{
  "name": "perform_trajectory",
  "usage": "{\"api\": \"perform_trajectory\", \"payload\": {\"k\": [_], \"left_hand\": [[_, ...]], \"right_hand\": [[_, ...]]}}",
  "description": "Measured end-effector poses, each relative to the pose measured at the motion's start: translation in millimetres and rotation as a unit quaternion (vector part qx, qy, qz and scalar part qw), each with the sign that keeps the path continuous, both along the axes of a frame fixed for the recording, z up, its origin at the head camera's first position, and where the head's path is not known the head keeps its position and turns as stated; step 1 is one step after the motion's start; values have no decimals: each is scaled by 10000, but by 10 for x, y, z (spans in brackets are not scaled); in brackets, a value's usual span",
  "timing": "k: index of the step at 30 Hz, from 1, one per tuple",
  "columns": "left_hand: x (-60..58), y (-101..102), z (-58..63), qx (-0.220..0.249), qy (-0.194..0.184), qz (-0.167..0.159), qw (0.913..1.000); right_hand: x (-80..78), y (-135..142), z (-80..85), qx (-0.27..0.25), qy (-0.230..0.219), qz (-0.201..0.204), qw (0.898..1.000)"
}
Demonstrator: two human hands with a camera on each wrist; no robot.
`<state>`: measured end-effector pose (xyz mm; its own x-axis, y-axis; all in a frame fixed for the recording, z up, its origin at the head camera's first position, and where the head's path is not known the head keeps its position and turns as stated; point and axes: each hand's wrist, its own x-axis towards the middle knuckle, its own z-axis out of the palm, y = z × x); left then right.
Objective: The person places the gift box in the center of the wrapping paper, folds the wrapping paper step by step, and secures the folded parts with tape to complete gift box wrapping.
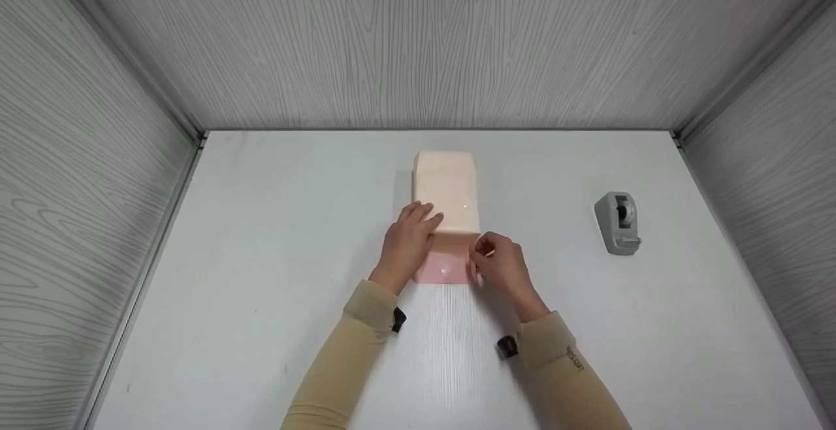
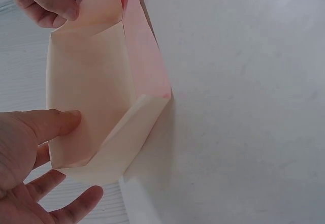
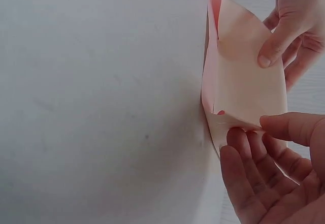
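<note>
A cream and pink paper bag (image 1: 447,188) lies in the middle of the table, its open end towards me. My left hand (image 1: 406,247) holds it at the left side of that end. In the left wrist view, its thumb presses the inner face of a cream panel (image 2: 94,71), with the other fingers outside. My right hand (image 1: 506,265) pinches the edge of the right side wall (image 3: 231,125) between thumb and fingers. A pink panel (image 1: 444,268) shows along the near side of the opening. The far end of the bag's inside is hidden in the head view.
A grey tape dispenser (image 1: 617,224) with a roll in it stands on the white table (image 1: 294,221) to the right. Grey wood-grain panels (image 1: 418,44) rise behind the table and along both sides.
</note>
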<state>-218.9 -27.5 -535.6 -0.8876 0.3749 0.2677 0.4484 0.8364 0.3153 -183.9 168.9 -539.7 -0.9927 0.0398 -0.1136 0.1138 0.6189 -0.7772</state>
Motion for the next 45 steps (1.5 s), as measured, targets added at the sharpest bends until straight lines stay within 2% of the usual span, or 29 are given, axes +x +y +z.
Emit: {"api": "perform_trajectory", "payload": {"k": [4,12,17,24,29,37,41,45], "left_hand": [[-6,2,-4,2,37,7,10000],[-14,-1,-39,42,253,-56,9997],[-10,-3,-53,75,333,-67,9994],[-10,-6,-55,118,358,-77,9993],[-18,-5,-54,81,273,-48,9996],[-19,-6,-42,111,287,-90,9995],[-16,-2,-28,42,165,-92,9998],[-17,3,-22,-28,131,-57,9999]], "right_hand": [[4,35,-9,-43,12,200,9998],[-5,117,-41,-160,386,1326,9903],[-21,137,-70,-161,417,1759,9834],[-26,138,-94,303,662,2221,9723],[-18,131,-105,673,639,2587,9615],[26,101,-69,1224,978,2933,9431],[37,75,-62,1569,851,3072,9348],[50,68,-47,1706,674,3156,9310]]}}
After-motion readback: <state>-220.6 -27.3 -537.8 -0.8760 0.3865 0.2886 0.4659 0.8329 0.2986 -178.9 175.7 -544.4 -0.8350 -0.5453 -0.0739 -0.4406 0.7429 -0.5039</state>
